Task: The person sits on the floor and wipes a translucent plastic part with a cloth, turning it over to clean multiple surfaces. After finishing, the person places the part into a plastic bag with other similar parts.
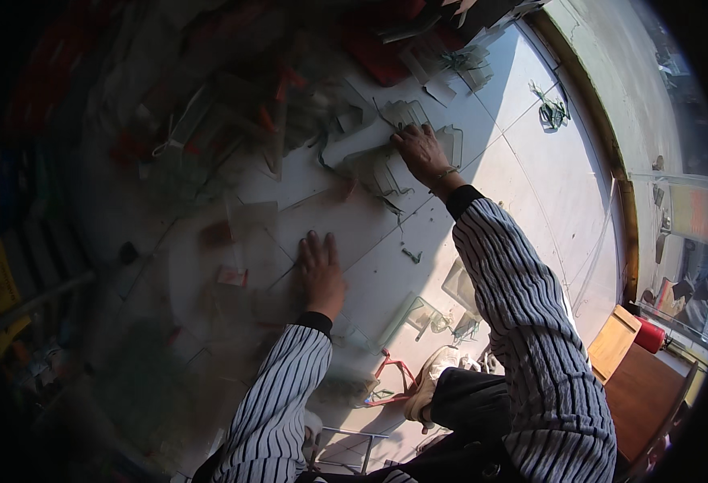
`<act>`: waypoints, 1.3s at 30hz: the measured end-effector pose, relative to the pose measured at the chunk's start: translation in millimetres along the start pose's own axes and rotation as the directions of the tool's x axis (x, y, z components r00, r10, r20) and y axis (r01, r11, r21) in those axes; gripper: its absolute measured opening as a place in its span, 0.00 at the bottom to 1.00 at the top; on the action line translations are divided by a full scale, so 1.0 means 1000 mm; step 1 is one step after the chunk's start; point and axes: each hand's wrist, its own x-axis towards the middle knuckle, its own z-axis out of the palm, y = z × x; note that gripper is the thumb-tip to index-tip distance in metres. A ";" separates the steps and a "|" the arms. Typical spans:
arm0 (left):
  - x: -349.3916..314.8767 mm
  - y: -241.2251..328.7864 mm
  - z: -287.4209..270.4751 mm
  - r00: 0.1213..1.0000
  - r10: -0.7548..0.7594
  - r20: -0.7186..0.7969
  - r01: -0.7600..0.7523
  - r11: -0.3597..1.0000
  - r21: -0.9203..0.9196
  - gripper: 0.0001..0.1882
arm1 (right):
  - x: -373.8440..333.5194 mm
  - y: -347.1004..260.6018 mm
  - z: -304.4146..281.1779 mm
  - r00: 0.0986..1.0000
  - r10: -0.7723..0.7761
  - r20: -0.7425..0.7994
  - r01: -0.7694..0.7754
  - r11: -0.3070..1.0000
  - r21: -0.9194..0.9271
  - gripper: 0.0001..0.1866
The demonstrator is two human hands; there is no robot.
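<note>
My left hand (322, 278) is over the tiled floor with its fingers stretched out and nothing in them. Farther off and to the right, my right hand (425, 154) bends its fingers down over a stack of clear, greenish pieces (372, 171), which look like plastic or glass. The fingertips seem to grip its upper edge, though their undersides are hidden. Beyond that hand, another clear piece (453, 145) rests close by. Small dark scraps (411, 255) lie on the tiles between my hands. Haze blurs the left half of the view.
A tangle of green cord (553, 113) lies on the sunlit tiles. A clear tray (406, 322) and a red frame (394, 378) are near my shoe (437, 372). At the right are a wooden board (614, 344) and a red cylinder (650, 334). Blurred clutter covers the left.
</note>
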 end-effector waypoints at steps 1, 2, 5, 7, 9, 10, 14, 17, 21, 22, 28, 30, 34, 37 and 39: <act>-0.001 0.001 -0.002 1.000 -0.017 0.017 0.018 1.000 -0.025 0.56 | -0.009 -0.003 -0.002 0.999 -0.024 0.022 0.023 0.999 0.037 0.10; -0.001 0.003 -0.003 0.999 -0.036 0.023 0.037 0.998 -0.055 0.55 | -0.017 -0.008 -0.002 0.997 -0.071 0.028 0.070 0.997 0.024 0.09; -0.001 0.003 -0.002 0.998 -0.047 0.032 0.049 0.996 -0.071 0.52 | -0.035 -0.027 0.002 0.971 -0.232 0.064 0.226 0.970 0.091 0.11; -0.001 -0.002 0.005 0.999 -0.008 0.042 0.011 0.996 -0.091 0.50 | -0.039 -0.042 0.009 0.951 -0.306 0.042 0.300 0.948 0.108 0.10; -0.001 -0.011 0.016 0.999 0.022 0.035 -0.015 0.978 -0.206 0.47 | -0.038 -0.054 0.013 0.948 -0.316 -0.037 0.318 0.942 0.107 0.07; -0.001 -0.015 0.022 0.999 0.026 0.043 -0.011 0.952 -0.307 0.45 | -0.038 -0.060 0.013 0.936 -0.352 -0.029 0.353 0.931 0.097 0.08; -0.023 -0.017 0.037 0.997 0.031 -0.072 -0.057 0.919 -0.390 0.37 | -0.029 -0.059 -0.009 0.799 -0.487 0.352 0.421 0.872 0.250 0.12; -0.049 -0.011 0.030 1.000 -0.008 0.012 0.012 0.942 -0.336 0.37 | 0.004 -0.012 -0.038 0.948 -0.299 -0.105 0.291 0.690 0.663 0.14; -0.061 -0.011 0.009 0.999 -0.049 0.002 0.046 0.933 -0.357 0.31 | 0.060 0.091 -0.056 0.905 0.347 -0.246 -0.307 0.933 0.185 0.20; -0.060 -0.013 0.003 0.999 -0.034 -0.035 0.022 0.950 -0.313 0.29 | 0.071 0.111 -0.054 0.884 0.454 -0.108 -0.428 0.881 0.204 0.34; -0.050 0.007 -0.031 0.996 -0.007 -0.084 -0.030 0.903 -0.428 0.18 | 0.087 0.139 -0.030 0.887 0.448 0.110 -0.448 0.894 -0.022 0.49; -0.044 0.030 -0.041 0.936 0.067 -0.347 -0.197 0.914 -0.355 0.18 | 0.077 0.124 -0.024 0.915 0.403 0.004 -0.400 0.910 -0.111 0.39; 0.011 0.065 -0.054 0.831 0.098 -0.547 -0.295 0.912 -0.285 0.24 | 0.039 0.088 -0.013 0.981 0.194 0.010 -0.192 0.975 -0.110 0.28; 0.043 0.070 -0.047 0.967 -0.016 -0.253 -0.054 0.961 -0.270 0.26 | 0.010 0.073 -0.008 0.996 -0.036 0.076 0.036 0.999 -0.001 0.30; 0.050 0.065 -0.037 0.994 -0.088 -0.064 0.068 0.962 -0.266 0.25 | -0.004 0.073 -0.006 0.997 -0.074 -0.031 0.071 0.993 -0.090 0.33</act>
